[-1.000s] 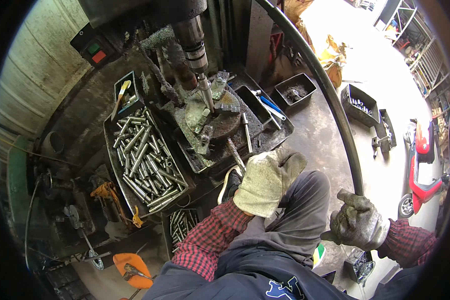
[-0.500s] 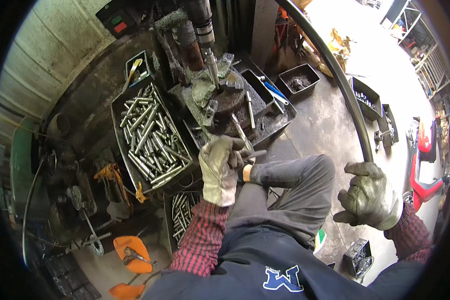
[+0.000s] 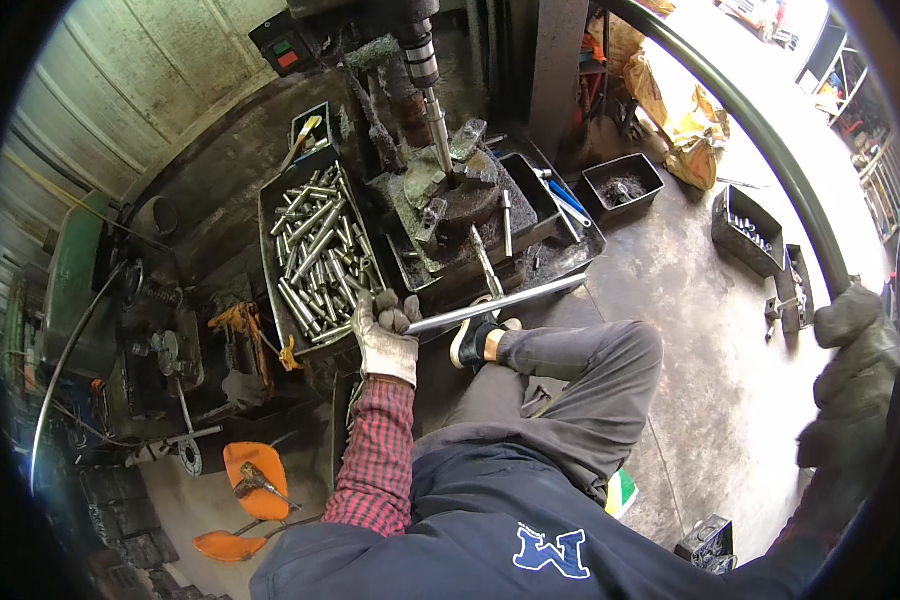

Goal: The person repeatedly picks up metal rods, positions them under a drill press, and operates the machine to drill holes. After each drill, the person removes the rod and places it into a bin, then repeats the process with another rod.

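In my gloved left hand (image 3: 385, 338) is a shiny metal rod (image 3: 500, 303), gripped near one end, its free end pointing right past the tray. The hand is closed beside the near edge of a bin of metal pins (image 3: 320, 250). At the far right, my gloved right hand (image 3: 855, 375) is wrapped round the lower end of a long dark lever (image 3: 770, 130); it is slightly blurred. Ahead stands a drill press, its drill bit (image 3: 437, 130) lowered over a chip-covered fixture (image 3: 460, 205). A loose pin (image 3: 507, 222) rests beside the fixture.
A brush (image 3: 302, 140) lies in a small box behind the pins. Right of the press are a blue-and-white tool (image 3: 568, 203), a bin of shavings (image 3: 620, 188) and a box of metal parts (image 3: 748, 232). An orange seat (image 3: 255, 480) stands at lower left.
My left hand has moved left toward the pin bin, and the rod now lies crosswise at full length. My right hand and the lever's end have swung outward to the right. The view has shifted.
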`<control>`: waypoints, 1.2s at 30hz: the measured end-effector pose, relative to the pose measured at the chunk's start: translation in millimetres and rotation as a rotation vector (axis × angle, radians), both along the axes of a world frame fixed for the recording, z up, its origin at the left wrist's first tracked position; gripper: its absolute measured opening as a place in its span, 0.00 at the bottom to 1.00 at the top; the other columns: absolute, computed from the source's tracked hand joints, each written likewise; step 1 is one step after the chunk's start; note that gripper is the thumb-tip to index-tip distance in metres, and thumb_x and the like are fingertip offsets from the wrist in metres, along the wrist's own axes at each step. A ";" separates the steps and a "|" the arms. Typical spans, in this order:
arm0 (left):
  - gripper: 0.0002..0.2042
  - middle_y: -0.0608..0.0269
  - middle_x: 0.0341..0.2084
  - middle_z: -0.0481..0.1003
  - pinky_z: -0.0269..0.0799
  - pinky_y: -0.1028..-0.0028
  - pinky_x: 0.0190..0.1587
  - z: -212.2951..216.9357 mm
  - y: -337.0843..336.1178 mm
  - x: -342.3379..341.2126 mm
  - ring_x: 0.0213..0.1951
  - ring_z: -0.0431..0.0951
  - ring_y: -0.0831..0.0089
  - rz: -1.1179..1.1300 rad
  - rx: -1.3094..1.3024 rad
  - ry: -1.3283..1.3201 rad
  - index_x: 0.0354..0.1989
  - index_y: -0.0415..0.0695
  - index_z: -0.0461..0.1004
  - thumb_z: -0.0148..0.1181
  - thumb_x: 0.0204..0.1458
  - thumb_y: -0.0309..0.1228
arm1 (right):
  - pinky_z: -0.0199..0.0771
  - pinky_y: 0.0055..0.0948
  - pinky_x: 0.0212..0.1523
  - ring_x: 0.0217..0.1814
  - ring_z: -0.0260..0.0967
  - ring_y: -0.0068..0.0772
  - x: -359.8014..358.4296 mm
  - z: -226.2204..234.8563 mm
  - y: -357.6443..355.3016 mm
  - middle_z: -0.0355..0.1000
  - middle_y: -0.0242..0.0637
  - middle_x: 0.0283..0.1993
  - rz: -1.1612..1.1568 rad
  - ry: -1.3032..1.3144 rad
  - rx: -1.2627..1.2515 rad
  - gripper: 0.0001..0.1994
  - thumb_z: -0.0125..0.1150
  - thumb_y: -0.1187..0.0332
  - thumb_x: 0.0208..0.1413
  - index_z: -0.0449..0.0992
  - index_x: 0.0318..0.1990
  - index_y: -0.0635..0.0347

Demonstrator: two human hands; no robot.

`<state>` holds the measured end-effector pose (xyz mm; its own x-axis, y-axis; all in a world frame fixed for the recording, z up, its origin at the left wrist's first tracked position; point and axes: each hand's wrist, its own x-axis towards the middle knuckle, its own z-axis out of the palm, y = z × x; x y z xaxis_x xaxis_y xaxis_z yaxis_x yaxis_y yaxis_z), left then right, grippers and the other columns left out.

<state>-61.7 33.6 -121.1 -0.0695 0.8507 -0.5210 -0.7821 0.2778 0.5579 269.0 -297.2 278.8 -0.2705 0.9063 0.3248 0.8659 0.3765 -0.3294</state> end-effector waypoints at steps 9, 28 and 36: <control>0.18 0.73 0.18 0.69 0.91 0.54 0.51 71.2 -13.4 24.6 0.16 0.59 0.79 -0.262 0.190 0.060 0.41 0.40 0.82 0.65 0.75 0.45 | 0.84 0.54 0.50 0.44 0.85 0.49 -4.7 -38.3 7.0 0.77 0.33 0.29 0.037 -0.208 -0.094 0.28 0.79 0.33 0.33 0.79 0.20 0.48; 0.17 0.46 0.32 0.87 0.87 0.50 0.40 89.1 -33.7 277.3 0.37 0.91 0.48 -0.980 1.359 1.575 0.41 0.46 0.86 0.60 0.71 0.46 | 0.71 0.38 0.30 0.29 0.75 0.36 -48.9 -70.4 21.3 0.68 0.31 0.26 -0.407 0.333 0.362 0.19 0.77 0.64 0.46 0.66 0.21 0.51; 0.36 0.41 0.56 0.85 0.88 0.58 0.54 215.5 -107.4 230.8 0.50 0.89 0.52 -0.360 1.487 0.612 0.76 0.33 0.70 0.73 0.66 0.43 | 0.69 0.35 0.28 0.24 0.69 0.32 -75.3 -145.2 30.4 0.62 0.28 0.23 -0.640 0.739 0.854 0.22 0.68 0.66 0.62 0.62 0.18 0.50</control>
